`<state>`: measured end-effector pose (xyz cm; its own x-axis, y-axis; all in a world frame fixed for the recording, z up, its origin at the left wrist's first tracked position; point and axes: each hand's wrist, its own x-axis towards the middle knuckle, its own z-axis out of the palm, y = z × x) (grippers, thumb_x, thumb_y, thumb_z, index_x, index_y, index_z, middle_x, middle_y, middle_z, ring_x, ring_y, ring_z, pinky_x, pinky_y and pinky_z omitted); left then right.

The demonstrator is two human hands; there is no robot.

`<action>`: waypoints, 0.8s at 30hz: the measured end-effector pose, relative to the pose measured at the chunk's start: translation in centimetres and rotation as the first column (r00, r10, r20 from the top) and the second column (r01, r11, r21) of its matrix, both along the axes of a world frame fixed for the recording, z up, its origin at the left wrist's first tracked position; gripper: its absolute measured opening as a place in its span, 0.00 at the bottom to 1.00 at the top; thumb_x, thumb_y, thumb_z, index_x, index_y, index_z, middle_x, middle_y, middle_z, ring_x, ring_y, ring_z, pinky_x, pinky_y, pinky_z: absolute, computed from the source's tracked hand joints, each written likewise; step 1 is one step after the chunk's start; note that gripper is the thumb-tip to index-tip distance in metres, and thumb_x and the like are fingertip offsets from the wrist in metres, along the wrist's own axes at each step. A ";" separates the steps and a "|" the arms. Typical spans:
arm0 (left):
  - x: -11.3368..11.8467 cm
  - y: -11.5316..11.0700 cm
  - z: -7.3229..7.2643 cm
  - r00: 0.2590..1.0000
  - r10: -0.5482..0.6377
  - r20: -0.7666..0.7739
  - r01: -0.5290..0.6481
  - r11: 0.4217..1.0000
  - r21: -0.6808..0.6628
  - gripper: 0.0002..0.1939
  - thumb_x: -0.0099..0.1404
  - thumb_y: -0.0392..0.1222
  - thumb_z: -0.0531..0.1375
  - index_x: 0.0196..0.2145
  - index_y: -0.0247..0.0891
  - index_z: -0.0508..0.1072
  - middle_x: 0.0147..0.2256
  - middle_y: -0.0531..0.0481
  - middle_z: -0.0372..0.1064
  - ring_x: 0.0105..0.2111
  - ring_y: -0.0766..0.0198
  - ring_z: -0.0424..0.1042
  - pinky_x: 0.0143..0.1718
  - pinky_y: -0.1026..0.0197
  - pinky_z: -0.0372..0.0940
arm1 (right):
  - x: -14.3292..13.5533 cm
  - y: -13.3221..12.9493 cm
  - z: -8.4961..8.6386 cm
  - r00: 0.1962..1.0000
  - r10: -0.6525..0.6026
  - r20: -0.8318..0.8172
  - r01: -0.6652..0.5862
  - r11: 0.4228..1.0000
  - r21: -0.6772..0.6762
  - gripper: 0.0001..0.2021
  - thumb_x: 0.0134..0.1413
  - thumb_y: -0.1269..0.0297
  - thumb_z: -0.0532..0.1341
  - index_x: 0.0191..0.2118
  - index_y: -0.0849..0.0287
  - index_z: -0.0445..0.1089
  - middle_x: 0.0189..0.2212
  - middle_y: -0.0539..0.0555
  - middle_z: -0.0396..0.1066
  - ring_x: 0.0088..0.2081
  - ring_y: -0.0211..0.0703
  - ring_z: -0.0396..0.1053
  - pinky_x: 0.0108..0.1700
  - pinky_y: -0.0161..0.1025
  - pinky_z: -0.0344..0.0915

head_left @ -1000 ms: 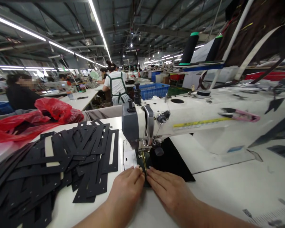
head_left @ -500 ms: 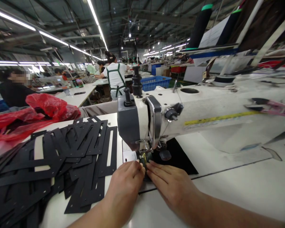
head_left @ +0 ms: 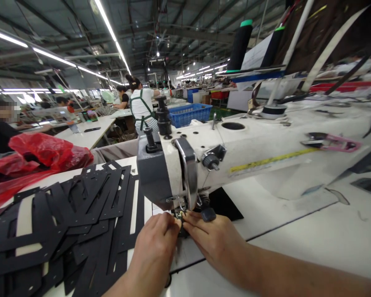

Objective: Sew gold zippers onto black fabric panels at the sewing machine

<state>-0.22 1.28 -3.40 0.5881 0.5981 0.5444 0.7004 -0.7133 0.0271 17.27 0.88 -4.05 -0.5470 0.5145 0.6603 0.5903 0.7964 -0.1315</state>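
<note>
A white and grey sewing machine [head_left: 154, 165] stands in front of me, its needle area right beyond my fingertips. My left hand [head_left: 156, 247] has its thumb and fingers pinched on the near end of a dark zipper [head_left: 181, 215] with gold teeth, close to the presser foot. My right hand [head_left: 218, 241] lies with fingers stretched out and flat just right of the zipper, fingertips by the foot. A flat black piece [head_left: 225, 204] extends behind the right hand under the machine arm. My fingers hide most of the zipper.
Cut black frame-shaped pieces [head_left: 89, 222] lie heaped on the left of the white table. Behind them is a red plastic bag [head_left: 49, 152]. Pink-handled snips [head_left: 334, 142] rest on the machine arm. A blue crate [head_left: 190, 114] and other workers are farther back.
The view has shifted, so machine and pile appear farther left and a little lower. Both hands stay by the presser foot, and less of the gold zipper teeth shows between them.
</note>
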 end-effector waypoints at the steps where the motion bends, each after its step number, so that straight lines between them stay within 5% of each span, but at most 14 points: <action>1: 0.0 -0.1 0.1 1.000 -0.002 0.001 0.002 1.000 0.003 0.12 0.64 0.31 0.46 0.32 0.35 0.68 0.29 0.46 0.66 0.28 0.59 0.68 0.27 0.58 0.67 | 0.0 0.0 0.0 1.000 -0.001 0.006 0.001 1.000 -0.005 0.16 0.61 0.77 0.46 0.38 0.68 0.71 0.34 0.59 0.74 0.41 0.45 0.71 0.46 0.40 0.69; 6: -0.7 -1.4 0.0 0.998 -0.002 -0.060 0.008 0.995 0.097 0.12 0.67 0.37 0.48 0.40 0.37 0.70 0.40 0.46 0.71 0.43 0.57 0.70 0.47 0.52 0.63 | -0.2 -0.5 -0.5 0.994 -0.079 0.078 0.068 0.988 0.137 0.16 0.59 0.78 0.46 0.41 0.72 0.71 0.36 0.61 0.74 0.41 0.45 0.71 0.46 0.38 0.68; 10: -0.8 -2.0 -1.0 0.997 0.076 -0.030 -0.069 0.980 0.184 0.17 0.70 0.38 0.44 0.40 0.40 0.72 0.44 0.47 0.71 0.49 0.54 0.66 0.51 0.48 0.57 | -0.1 -1.0 -1.1 0.980 -0.194 0.053 0.176 0.955 0.240 0.18 0.60 0.77 0.44 0.39 0.71 0.72 0.38 0.61 0.73 0.40 0.48 0.71 0.43 0.40 0.70; 14: -0.6 -1.8 -0.8 0.992 0.124 -0.035 -0.119 0.985 0.123 0.16 0.68 0.36 0.45 0.40 0.40 0.73 0.44 0.45 0.70 0.49 0.53 0.66 0.50 0.47 0.58 | 0.1 -0.9 -0.8 0.977 -0.194 0.083 0.169 0.956 0.241 0.20 0.56 0.82 0.44 0.38 0.70 0.73 0.37 0.60 0.74 0.39 0.45 0.72 0.43 0.37 0.71; 20: -0.6 -0.9 0.1 0.999 0.005 -0.046 -0.003 0.999 0.045 0.15 0.67 0.33 0.46 0.40 0.37 0.72 0.42 0.46 0.72 0.46 0.57 0.68 0.52 0.47 0.57 | 0.1 0.1 -0.3 0.979 -0.166 0.117 0.142 0.971 0.190 0.18 0.53 0.85 0.46 0.39 0.72 0.72 0.36 0.61 0.74 0.37 0.45 0.72 0.44 0.37 0.70; 24: -0.4 -0.1 0.0 1.000 0.017 -0.008 -0.017 1.000 -0.002 0.12 0.68 0.35 0.49 0.37 0.38 0.72 0.39 0.49 0.73 0.43 0.60 0.69 0.53 0.49 0.56 | -0.2 0.8 -1.2 0.981 -0.145 0.126 0.143 0.989 0.024 0.18 0.54 0.83 0.50 0.43 0.61 0.71 0.37 0.55 0.73 0.41 0.43 0.71 0.47 0.36 0.68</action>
<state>-0.66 1.19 -3.37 0.5826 0.6091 0.5381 0.7123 -0.7015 0.0227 17.10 1.65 -5.23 -0.5481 0.5848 0.5980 0.7099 0.7033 -0.0371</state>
